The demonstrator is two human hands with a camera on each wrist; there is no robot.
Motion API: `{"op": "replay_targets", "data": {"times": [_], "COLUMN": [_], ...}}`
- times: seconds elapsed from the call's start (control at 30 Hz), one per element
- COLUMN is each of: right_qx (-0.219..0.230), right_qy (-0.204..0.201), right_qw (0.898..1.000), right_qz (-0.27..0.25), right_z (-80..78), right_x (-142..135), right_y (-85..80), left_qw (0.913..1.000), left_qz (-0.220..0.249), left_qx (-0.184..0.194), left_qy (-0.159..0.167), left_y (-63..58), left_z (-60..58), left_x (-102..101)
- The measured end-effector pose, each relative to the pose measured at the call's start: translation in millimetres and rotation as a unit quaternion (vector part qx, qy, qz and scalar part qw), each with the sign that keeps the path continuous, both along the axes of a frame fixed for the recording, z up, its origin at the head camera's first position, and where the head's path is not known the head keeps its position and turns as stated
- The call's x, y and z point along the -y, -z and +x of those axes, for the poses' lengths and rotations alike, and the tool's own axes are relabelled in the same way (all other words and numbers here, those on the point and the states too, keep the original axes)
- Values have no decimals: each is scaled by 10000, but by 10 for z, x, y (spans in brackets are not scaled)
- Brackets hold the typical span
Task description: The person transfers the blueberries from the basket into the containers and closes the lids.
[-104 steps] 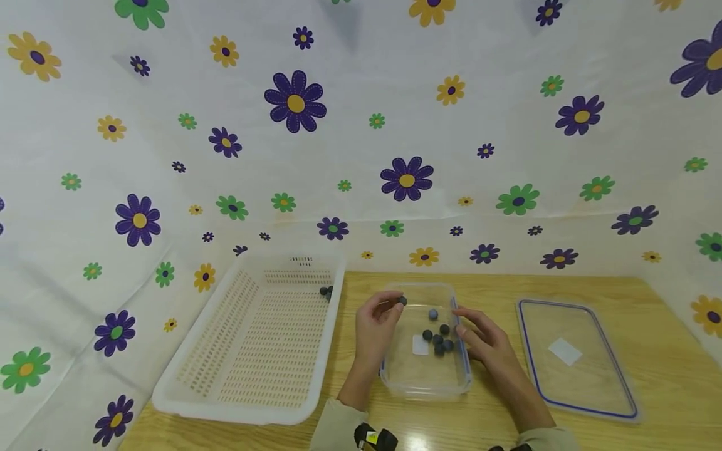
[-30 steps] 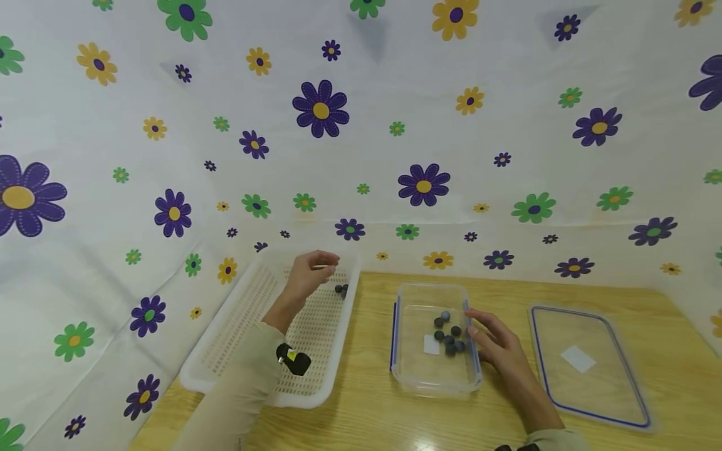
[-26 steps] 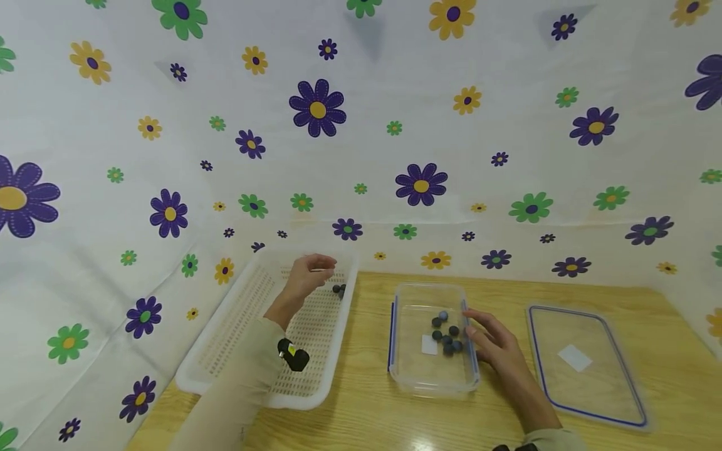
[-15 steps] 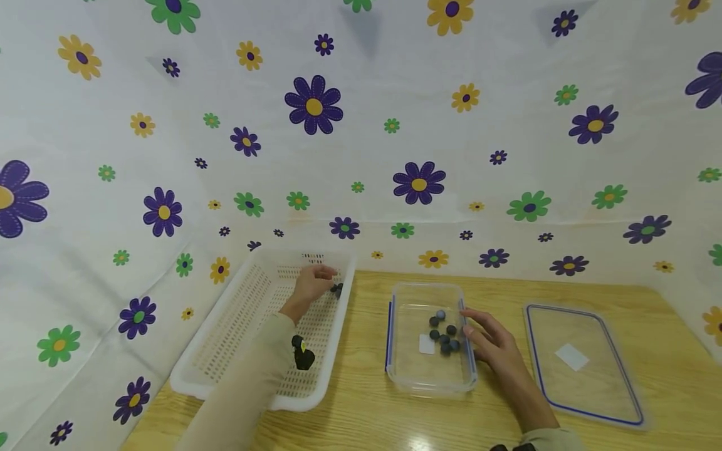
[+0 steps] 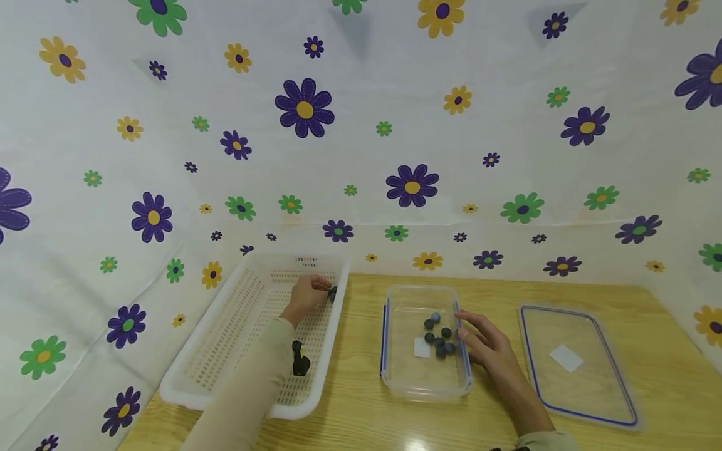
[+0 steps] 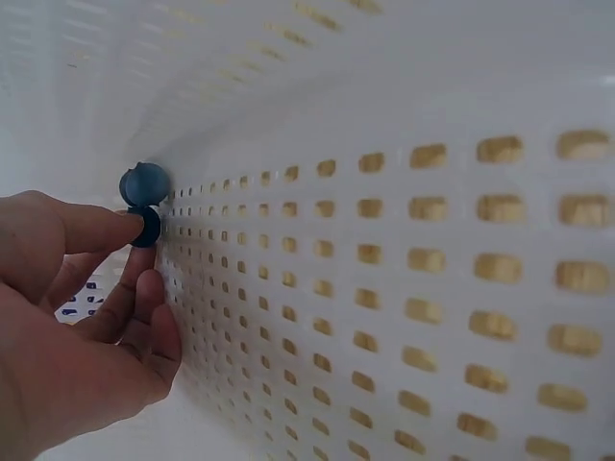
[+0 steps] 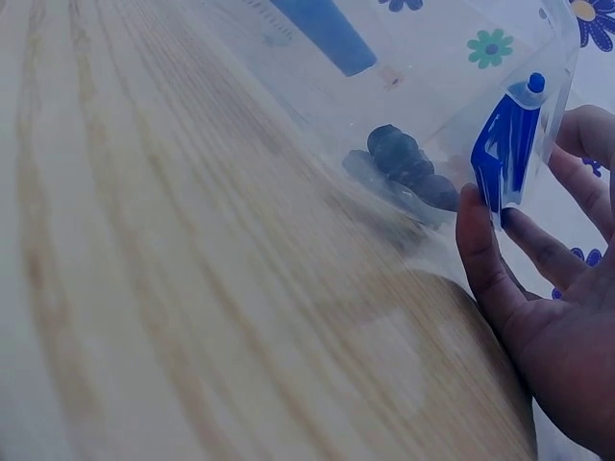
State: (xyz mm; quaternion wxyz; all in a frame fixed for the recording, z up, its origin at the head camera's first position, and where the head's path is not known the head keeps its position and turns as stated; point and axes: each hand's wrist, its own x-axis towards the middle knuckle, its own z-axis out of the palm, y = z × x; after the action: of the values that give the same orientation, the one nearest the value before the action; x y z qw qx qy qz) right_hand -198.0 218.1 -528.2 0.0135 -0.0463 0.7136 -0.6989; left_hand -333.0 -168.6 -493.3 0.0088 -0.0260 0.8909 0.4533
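Inside the white plastic basket [image 5: 307, 398], my left hand [image 5: 304, 297] reaches to the back right corner. Its fingertips pinch a blueberry [image 6: 145, 229] close by the perforated wall, and more blueberries [image 6: 146, 181] lie just beyond it. My right hand [image 5: 496, 351] holds the right side of a clear food container [image 5: 417, 385]. In the right wrist view, thumb and finger are at its blue side clip [image 7: 509, 144], which hangs down. Several blueberries [image 5: 440, 342] lie in the container, mostly toward its right side.
A clear lid [image 5: 598, 376] with a blue seal and a white label lies on the wooden table [image 5: 361, 376] right of the container. Behind the table hangs a white flower-print cloth [image 5: 361, 156].
My left hand has gone from the container over to the basket, then down to the berries in its corner. One more blueberry lies in the container. My right hand has stayed at its side.
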Motion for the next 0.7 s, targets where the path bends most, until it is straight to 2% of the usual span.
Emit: {"op": "replay_targets", "data": {"times": [0.23,0.33,0.47,0.7], "right_qx": [42,37,2,-13], "right_qy": [74,61,11,15], "right_qw": [10000,10000,10000,10000], "right_qz": [-11,-17,19,80], "right_z": [0,2,18,29], "right_x": [13,26,33,33], "right_y": [-10,-13,-21,-31], "left_qw": [9998,9998,9979,9923], "left_qz": [48,203,473,961], "left_qx": [154,38,-334,-637], "left_qy": [-103,22,302,443], "left_y": [-27,-105,-243,-470], "left_z": [-62,-60,-18,66], "left_x": [42,89,119,71]}}
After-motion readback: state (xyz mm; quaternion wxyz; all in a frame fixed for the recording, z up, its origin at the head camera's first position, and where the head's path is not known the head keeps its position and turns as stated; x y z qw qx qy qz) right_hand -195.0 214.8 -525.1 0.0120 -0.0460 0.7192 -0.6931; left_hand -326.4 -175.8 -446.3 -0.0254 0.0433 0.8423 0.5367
